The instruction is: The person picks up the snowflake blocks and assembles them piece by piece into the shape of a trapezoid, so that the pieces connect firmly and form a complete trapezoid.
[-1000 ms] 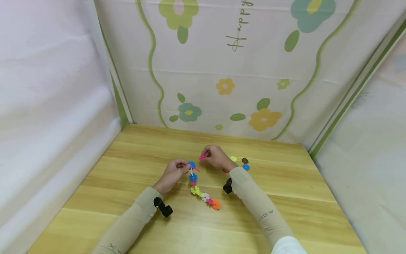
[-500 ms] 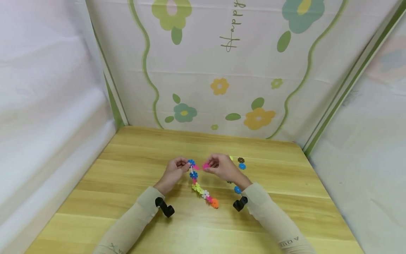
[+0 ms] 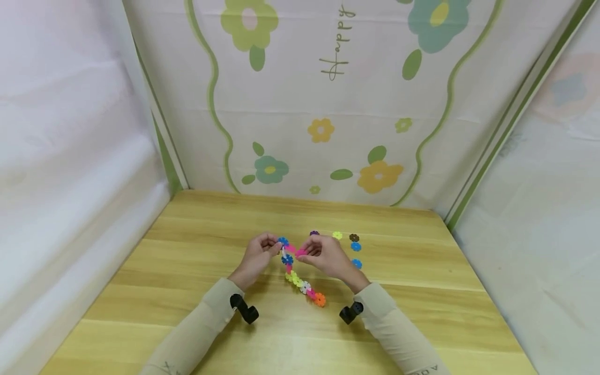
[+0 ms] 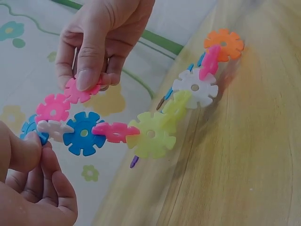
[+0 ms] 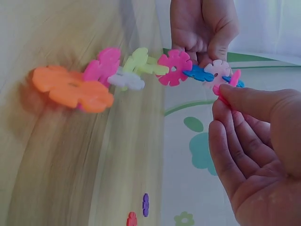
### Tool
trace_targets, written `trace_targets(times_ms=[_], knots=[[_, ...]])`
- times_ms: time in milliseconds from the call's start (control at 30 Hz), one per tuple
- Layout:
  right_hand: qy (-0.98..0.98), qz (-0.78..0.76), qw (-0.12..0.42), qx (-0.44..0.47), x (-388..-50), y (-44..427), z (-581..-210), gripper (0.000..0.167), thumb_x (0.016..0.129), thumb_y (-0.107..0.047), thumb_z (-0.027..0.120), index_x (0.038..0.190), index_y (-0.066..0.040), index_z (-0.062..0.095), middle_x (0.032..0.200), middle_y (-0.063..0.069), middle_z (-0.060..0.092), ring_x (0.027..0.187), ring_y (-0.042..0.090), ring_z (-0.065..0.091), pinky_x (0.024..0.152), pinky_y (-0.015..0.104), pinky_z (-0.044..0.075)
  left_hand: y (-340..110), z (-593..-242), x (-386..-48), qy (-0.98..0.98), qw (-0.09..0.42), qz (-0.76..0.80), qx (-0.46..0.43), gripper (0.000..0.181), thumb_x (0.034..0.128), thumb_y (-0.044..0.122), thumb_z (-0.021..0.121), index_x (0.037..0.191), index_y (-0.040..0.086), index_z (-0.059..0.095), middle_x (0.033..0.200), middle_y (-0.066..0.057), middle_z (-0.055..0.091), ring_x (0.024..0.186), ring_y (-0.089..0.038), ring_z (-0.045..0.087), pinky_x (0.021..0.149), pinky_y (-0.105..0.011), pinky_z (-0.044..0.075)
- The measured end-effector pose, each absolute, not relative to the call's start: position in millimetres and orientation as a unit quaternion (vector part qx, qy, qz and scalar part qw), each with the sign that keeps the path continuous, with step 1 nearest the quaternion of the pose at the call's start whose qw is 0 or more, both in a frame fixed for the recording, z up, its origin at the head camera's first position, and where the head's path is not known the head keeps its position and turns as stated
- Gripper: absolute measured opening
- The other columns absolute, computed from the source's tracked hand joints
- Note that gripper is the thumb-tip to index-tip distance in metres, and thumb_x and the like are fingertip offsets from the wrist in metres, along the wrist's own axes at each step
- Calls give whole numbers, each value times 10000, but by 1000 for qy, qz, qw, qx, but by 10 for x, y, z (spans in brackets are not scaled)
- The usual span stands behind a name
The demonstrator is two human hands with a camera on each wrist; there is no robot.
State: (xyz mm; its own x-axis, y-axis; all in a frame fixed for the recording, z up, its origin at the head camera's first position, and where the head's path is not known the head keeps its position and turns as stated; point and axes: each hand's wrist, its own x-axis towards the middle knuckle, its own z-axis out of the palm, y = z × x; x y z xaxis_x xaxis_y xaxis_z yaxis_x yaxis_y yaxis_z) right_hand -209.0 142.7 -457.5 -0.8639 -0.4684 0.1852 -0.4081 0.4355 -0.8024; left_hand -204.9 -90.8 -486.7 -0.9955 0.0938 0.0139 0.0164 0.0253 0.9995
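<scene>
A chain [image 4: 141, 140] of slotted discs runs from your left hand [image 3: 255, 259] down toward the table [image 3: 262, 338], with an orange disc [image 3: 320, 300] at its low end; whether that disc touches the wood you cannot tell. Upward from it, the links read pink, white, two yellow, pink, blue, white, blue and pink. Your left hand pinches the upper blue disc [image 3: 283, 241] between thumb and fingers. The last pink link [image 4: 49, 104] extends from that disc toward your right hand [image 3: 326, 256], which grips a separate-looking pink disc [image 4: 74, 95] by thumb and fingers. The two pink pieces meet edge to edge in the left wrist view; you cannot tell whether they interlock.

Beyond your right hand, on the table, lie a purple disc [image 3: 314, 233], a yellow disc [image 3: 337, 235], a brown disc [image 3: 354, 238] and two blue discs [image 3: 356, 247]; the right wrist view adds a red disc [image 5: 131, 219]. Beige sleeves [image 3: 189, 333] cover your forearms. A flower-printed cloth [image 3: 290, 104] stands behind the table.
</scene>
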Motion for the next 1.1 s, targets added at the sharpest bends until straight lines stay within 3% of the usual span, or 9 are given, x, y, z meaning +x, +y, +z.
trace_targets(times_ms=[267, 467, 600, 733, 933, 1100], knots=[[859, -433, 10, -272, -2089, 1372, -4552, 100, 923, -166, 835, 982, -130, 763, 879, -13, 740, 762, 101, 689, 698, 245, 598, -856, -4874, -2009, 715, 4, 698, 34, 57, 1015, -16, 659, 1059, -51, 648, 964, -107, 652, 906, -268, 637, 940, -499, 597], [857, -435, 14, -274, -2112, 1356, -4508, 64, 914, -133, 837, 944, -128, 781, 850, -14, 745, 772, 250, 732, 668, 247, 598, -823, -4861, -1988, 716, -19, 697, 28, 74, 995, -26, 684, 952, 29, 662, 900, -55, 649, 866, -273, 641, 882, -475, 613], [857, -433, 20, -279, -2136, 1345, -4509, 52, 916, -118, 832, 937, -109, 786, 848, -4, 750, 796, 325, 745, 658, 245, 598, -819, -4827, -1976, 720, -19, 693, 19, 58, 986, -29, 693, 955, 6, 660, 896, -61, 649, 891, -311, 647, 892, -490, 611], [855, -434, 16, -286, -2148, 1317, -4522, 46, 915, -100, 830, 925, -93, 786, 840, 8, 755, 787, 327, 748, 652, 243, 599, -827, -4821, -1976, 725, -17, 688, 18, 51, 981, -43, 689, 958, -28, 646, 892, -71, 643, 858, -253, 636, 874, -469, 614], [858, -422, 25, -292, -2159, 1306, -4541, 48, 917, -105, 830, 928, -83, 788, 837, -1, 753, 764, 271, 737, 652, 239, 599, -892, -4896, -1998, 737, -8, 674, 49, 71, 982, -57, 678, 952, 2, 653, 892, -81, 646, 825, -203, 632, 846, -462, 615], [860, -406, 53, -304, -2196, 1361, -4554, 50, 931, -135, 818, 962, -133, 779, 877, -20, 745, 763, 114, 703, 687, 238, 604, -977, -4942, -2024, 750, 20, 656, 85, 15, 1010, 17, 685, 998, 21, 677, 946, -105, 670, 898, -319, 670, 878, -494, 609]])
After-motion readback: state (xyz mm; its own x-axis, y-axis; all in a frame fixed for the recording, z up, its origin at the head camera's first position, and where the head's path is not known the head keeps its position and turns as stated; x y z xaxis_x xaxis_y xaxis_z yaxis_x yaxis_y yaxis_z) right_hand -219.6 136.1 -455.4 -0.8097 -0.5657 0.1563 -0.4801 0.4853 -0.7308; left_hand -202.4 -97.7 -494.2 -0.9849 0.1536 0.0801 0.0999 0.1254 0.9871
